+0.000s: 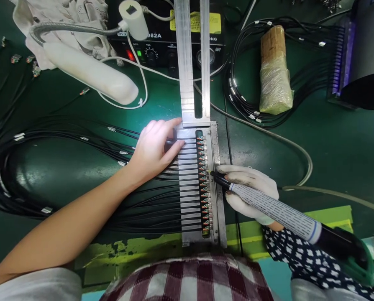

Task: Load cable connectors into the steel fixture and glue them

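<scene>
"So, where does the work sit?"

"On the table, in front of the person: a slotted metal fixture with black cables entering from the left and small wired connectors lined up along its right side."

"And the hands?"

"The right hand, in a white glove, has its fingers wrapped around the front of a labelled pen-shaped tool. The bare left hand grasps nothing that I can see; thumb and index finger are spread apart by the fixture's upper left corner, over the top cables."

"Is the tip touching?"

"I can't tell. It points at the row about midway down, at the connectors' right-hand ends."

"How would you do this well?"

"I'd steady the fixture lightly with the left hand, without tugging any cable out of its slot. I'd grip the tool near its front, brace the gloved hand against the table, and line up on one connector at a time so the neighbours aren't smeared or knocked."
</scene>
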Action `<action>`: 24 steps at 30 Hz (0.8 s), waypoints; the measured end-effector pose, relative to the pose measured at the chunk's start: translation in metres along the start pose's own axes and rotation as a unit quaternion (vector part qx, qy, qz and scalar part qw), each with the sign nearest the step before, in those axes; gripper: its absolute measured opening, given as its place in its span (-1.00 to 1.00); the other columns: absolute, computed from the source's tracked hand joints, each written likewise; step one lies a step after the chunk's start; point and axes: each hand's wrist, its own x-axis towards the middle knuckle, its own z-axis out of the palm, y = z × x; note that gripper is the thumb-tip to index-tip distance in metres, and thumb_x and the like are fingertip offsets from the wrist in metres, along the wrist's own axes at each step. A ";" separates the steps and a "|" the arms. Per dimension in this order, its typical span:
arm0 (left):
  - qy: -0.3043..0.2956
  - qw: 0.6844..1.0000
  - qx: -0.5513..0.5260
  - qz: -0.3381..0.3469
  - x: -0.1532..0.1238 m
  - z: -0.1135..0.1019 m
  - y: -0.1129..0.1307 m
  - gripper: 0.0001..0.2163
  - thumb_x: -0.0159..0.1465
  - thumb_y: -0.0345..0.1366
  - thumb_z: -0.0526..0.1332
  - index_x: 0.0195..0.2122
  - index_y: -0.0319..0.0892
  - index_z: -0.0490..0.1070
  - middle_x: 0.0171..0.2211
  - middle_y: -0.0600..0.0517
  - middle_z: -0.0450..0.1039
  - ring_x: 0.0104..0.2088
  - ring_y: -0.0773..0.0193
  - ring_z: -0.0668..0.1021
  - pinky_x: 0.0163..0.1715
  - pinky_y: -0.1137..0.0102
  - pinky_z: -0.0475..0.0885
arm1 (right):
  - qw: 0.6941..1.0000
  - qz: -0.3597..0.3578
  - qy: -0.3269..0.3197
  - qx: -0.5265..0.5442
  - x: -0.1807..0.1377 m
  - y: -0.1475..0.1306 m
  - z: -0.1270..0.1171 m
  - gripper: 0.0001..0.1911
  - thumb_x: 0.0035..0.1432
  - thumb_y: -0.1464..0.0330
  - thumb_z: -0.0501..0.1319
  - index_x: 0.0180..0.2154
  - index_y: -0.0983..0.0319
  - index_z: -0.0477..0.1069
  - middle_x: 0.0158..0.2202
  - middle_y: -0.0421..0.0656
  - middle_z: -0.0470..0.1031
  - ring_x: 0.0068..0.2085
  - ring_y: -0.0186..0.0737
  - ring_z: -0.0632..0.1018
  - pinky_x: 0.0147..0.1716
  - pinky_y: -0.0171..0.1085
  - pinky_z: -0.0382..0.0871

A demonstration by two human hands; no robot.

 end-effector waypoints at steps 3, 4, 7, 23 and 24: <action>-0.003 1.000 0.001 0.000 0.000 0.000 0.000 -0.59 0.40 -0.13 0.08 0.20 -0.20 0.28 -0.25 -0.05 0.42 -0.21 0.11 0.40 -0.10 0.23 0.32 | 1.000 0.005 0.000 0.002 0.001 0.003 0.001 -0.76 0.14 0.35 0.37 -0.12 0.18 0.49 -0.09 -0.06 0.65 -0.11 -0.08 0.68 -0.13 -0.16 0.65; -0.004 1.000 0.002 0.000 0.000 0.000 0.000 -0.59 0.40 -0.13 0.08 0.20 -0.19 0.28 -0.25 -0.05 0.42 -0.21 0.11 0.40 -0.10 0.23 0.32 | 1.000 0.007 0.001 0.003 0.001 0.003 0.001 -0.76 0.14 0.35 0.37 -0.12 0.18 0.49 -0.09 -0.06 0.65 -0.11 -0.08 0.68 -0.13 -0.16 0.65; -0.006 1.000 0.003 -0.005 0.000 -0.001 0.000 -0.60 0.40 -0.12 0.08 0.20 -0.17 0.29 -0.24 -0.05 0.42 -0.21 0.11 0.41 -0.10 0.22 0.32 | 1.000 0.009 -0.001 0.008 0.002 0.003 0.001 -0.74 0.13 0.35 0.37 -0.11 0.18 0.49 -0.08 -0.05 0.65 -0.10 -0.07 0.68 -0.11 -0.14 0.65; -0.010 1.000 0.006 -0.013 0.001 -0.001 0.002 -0.60 0.39 -0.14 0.08 0.20 -0.15 0.27 -0.22 -0.05 0.42 -0.18 0.10 0.42 -0.07 0.21 0.33 | 1.000 0.008 0.004 0.010 0.002 0.001 0.000 -0.76 0.12 0.36 0.37 -0.13 0.17 0.51 -0.14 -0.08 0.67 -0.16 -0.07 0.70 -0.17 -0.16 0.66; -0.010 1.000 0.006 -0.013 0.001 -0.001 0.002 -0.60 0.39 -0.14 0.08 0.20 -0.15 0.27 -0.22 -0.05 0.42 -0.18 0.10 0.42 -0.07 0.21 0.33 | 1.000 0.008 0.004 0.009 0.002 0.000 -0.001 -0.76 0.12 0.35 0.37 -0.14 0.17 0.51 -0.15 -0.08 0.67 -0.16 -0.07 0.70 -0.17 -0.17 0.66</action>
